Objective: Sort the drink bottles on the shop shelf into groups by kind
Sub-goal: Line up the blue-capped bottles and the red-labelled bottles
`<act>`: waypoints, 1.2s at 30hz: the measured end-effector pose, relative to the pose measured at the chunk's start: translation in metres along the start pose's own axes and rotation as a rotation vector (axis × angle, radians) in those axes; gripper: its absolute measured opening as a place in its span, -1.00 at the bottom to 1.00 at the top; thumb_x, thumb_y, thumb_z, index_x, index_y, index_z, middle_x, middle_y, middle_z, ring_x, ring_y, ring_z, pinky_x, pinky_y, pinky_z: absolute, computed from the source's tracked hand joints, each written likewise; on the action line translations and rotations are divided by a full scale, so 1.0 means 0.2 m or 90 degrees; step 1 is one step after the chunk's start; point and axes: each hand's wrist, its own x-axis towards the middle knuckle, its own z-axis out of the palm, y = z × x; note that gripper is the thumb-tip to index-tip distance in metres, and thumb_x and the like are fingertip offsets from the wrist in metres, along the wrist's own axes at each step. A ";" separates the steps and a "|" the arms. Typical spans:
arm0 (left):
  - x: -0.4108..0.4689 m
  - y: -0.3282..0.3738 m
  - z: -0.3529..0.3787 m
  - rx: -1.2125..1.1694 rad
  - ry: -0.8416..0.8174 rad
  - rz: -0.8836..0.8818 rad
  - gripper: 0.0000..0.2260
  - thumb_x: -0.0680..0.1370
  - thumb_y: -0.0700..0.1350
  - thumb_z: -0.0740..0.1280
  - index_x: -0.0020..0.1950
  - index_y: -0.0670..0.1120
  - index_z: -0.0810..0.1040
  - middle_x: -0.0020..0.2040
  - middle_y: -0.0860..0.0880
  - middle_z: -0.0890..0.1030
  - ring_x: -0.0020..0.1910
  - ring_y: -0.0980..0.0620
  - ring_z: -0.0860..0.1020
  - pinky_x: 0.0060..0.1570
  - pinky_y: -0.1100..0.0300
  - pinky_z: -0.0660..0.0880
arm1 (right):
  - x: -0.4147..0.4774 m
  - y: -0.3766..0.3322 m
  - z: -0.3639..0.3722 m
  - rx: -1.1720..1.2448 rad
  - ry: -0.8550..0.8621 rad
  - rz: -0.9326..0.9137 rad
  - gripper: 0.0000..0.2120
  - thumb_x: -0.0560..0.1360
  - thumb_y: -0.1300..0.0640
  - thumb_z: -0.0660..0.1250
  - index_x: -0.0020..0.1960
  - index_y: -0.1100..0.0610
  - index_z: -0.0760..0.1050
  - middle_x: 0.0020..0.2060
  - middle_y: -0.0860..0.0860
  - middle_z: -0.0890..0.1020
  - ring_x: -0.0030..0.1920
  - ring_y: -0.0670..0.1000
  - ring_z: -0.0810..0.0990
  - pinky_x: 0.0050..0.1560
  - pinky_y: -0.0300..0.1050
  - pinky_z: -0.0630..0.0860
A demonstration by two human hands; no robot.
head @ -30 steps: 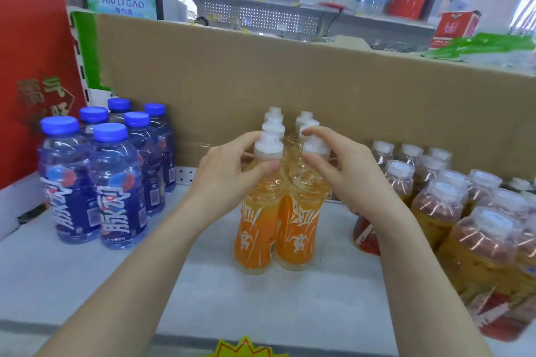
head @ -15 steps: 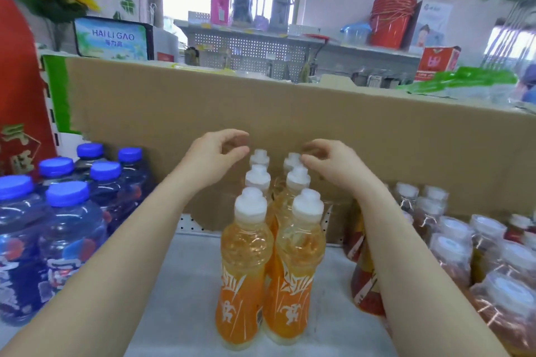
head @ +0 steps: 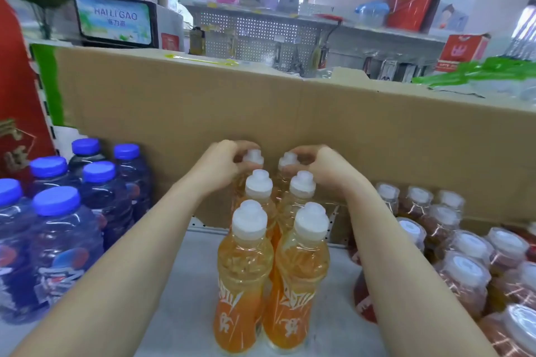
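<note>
Several orange drink bottles (head: 243, 278) with white sport caps stand in two columns at the middle of the white shelf (head: 185, 293). My left hand (head: 223, 164) grips the neck of the rear left orange bottle (head: 253, 157). My right hand (head: 317, 166) grips the neck of the rear right orange bottle (head: 287, 160). Blue-capped bottles of blue drink (head: 62, 243) stand grouped on the left. Amber-red drink bottles (head: 464, 272) with clear caps crowd the right side.
A tall cardboard panel (head: 377, 139) backs the shelf right behind the rear bottles. A red box (head: 17, 95) stands at the far left. Beyond the panel are a screen (head: 114, 20), a perforated rack and red buckets (head: 412, 0).
Both hands went from the front pair of orange bottles to the back pair and closed on their necks. The view came closer and tilted down over the shelf.
</note>
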 end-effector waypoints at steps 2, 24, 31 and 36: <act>-0.02 0.00 -0.01 -0.008 0.003 -0.009 -0.61 0.52 -0.01 0.45 0.35 0.07 0.55 0.17 -0.01 0.66 0.20 0.03 0.58 0.23 0.12 0.48 | 0.01 0.00 0.01 0.018 -0.009 0.004 -0.72 0.43 -0.12 0.52 0.12 -0.10 0.66 -0.03 -0.08 0.74 0.08 0.00 0.70 0.14 -0.01 0.62; -0.42 0.10 -0.02 -0.124 0.076 0.040 -0.60 0.51 -0.03 0.46 0.34 0.11 0.56 0.18 0.14 0.64 0.12 0.21 0.60 0.23 0.19 0.52 | -0.41 0.00 0.08 0.086 0.101 -0.027 -0.71 0.60 -0.18 0.30 0.23 -0.07 0.58 0.07 -0.11 0.66 0.09 -0.06 0.62 -0.11 -0.20 0.49; -0.74 0.17 -0.01 -0.177 0.048 0.107 -0.64 0.49 0.19 0.39 0.28 0.25 0.53 0.14 0.15 0.62 0.08 0.22 0.60 0.05 0.26 0.56 | -0.81 0.02 0.23 0.097 0.200 -0.115 -0.70 0.53 -0.29 0.30 0.17 -0.18 0.54 -0.06 -0.19 0.70 -0.05 -0.23 0.66 -0.02 -0.14 0.60; -0.81 0.20 0.04 -0.108 0.128 0.091 -0.53 0.44 0.03 0.50 0.32 0.23 0.48 0.06 0.16 0.64 0.02 0.18 0.61 0.11 0.02 0.58 | -0.83 -0.01 0.32 -0.032 0.291 -0.117 -0.65 0.58 -0.12 0.32 0.33 -0.10 0.43 -0.04 -0.11 0.70 0.00 -0.02 0.68 0.09 0.11 0.58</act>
